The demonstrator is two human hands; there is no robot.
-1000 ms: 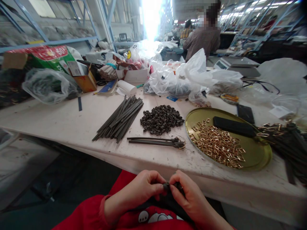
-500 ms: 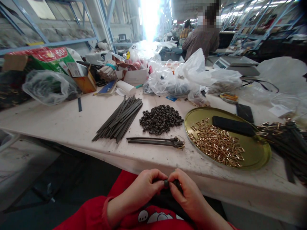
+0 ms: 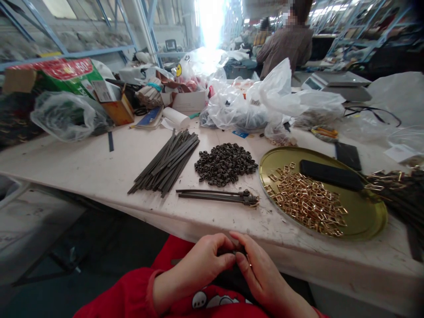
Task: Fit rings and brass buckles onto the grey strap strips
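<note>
In front of my lap, at the table's near edge, both hands meet at the fingertips. My left hand [image 3: 208, 260] is closed, pinching a dark strap [image 3: 175, 261] whose end pokes out behind the wrist. My right hand [image 3: 256, 265] is closed on the same dark piece, and a small gold glint shows by its fingers. Most of what they hold is hidden. Beyond the hands lie a few strap pieces with gold buckles [image 3: 218, 197], a pile of dark small loops [image 3: 225, 164] and a stack of dark strips [image 3: 165, 163].
A gold round tray [image 3: 367, 221] to the right carries many gold buckles [image 3: 304, 198] and a black bar [image 3: 331, 174]. Plastic bags [image 3: 235, 106], boxes [image 3: 117, 110] and a scale [image 3: 341, 84] line the back. A person [image 3: 285, 48] stands beyond the table.
My fingertips have drawn closer together, and the dark loop that showed between them is now mostly covered. The view has shifted slightly; the things on the table have not moved.
</note>
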